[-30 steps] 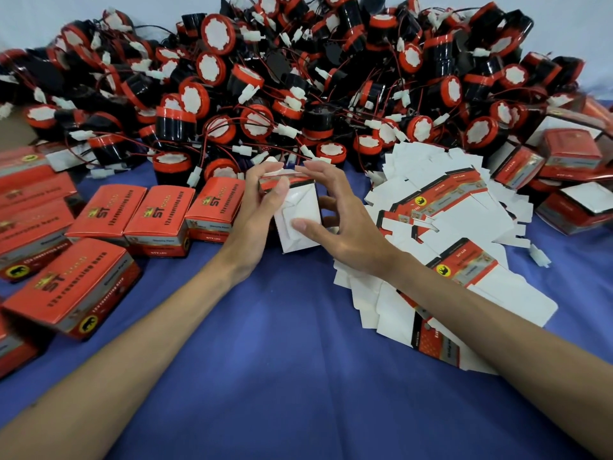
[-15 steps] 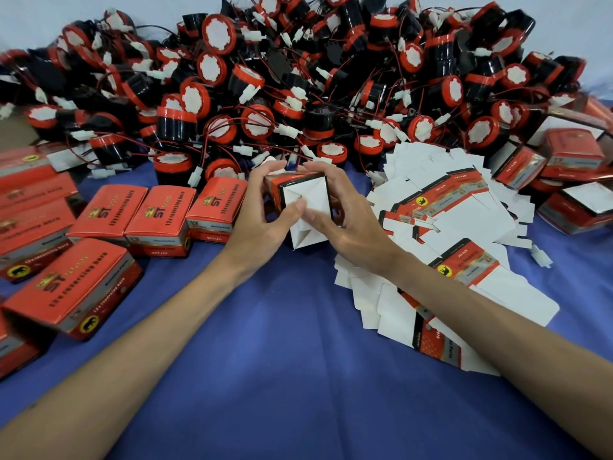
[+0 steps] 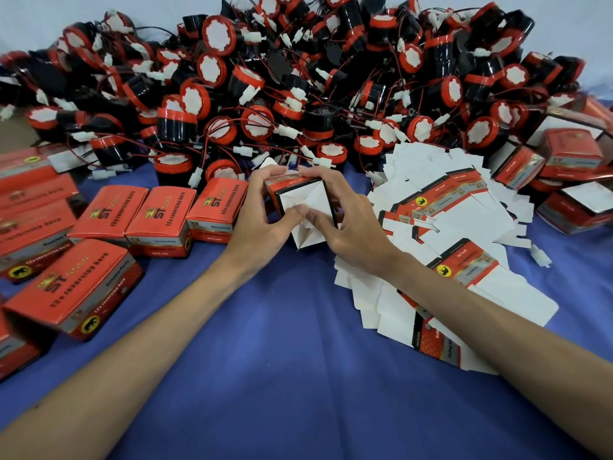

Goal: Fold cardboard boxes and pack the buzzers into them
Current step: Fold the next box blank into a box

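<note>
Left hand (image 3: pixel 262 214) and right hand (image 3: pixel 348 224) close together round one small red cardboard box (image 3: pixel 277 192), held low over the blue-covered table (image 3: pixel 298 376) near its middle, a little toward the far edge. Each hand has its fingers curled over the top of the box. The two thumbs meet on the white end flaps (image 3: pixel 318 200) that face the onlooker, pressing them inward. One white tab (image 3: pixel 306 239) hangs loose below the thumbs, not yet tucked — so this end looks half closed.

Along the far edge lies a deep heap of buzzers (image 3: pixel 298 94), black drums with red caps, trailing thin wires and white plugs. Toward the right edge spreads a pile of flat box blanks (image 3: pixel 464 224), white side mostly up. Toward the left edge stand finished boxes (image 3: pixel 132 214), a row of three just beside the left hand.

The box looks light and thin-walled: stiff along its creases, yet easy to crush if squeezed on the open faces. Holding it by the corners and folded edges, as the fingers do, seems safest, leaving the thumbs free to push the tab in. The printed sides look glossy and may slip. A buzzer appears heavier and rigid — best taken by the drum, not the wire, which could snag its neighbours.
</note>
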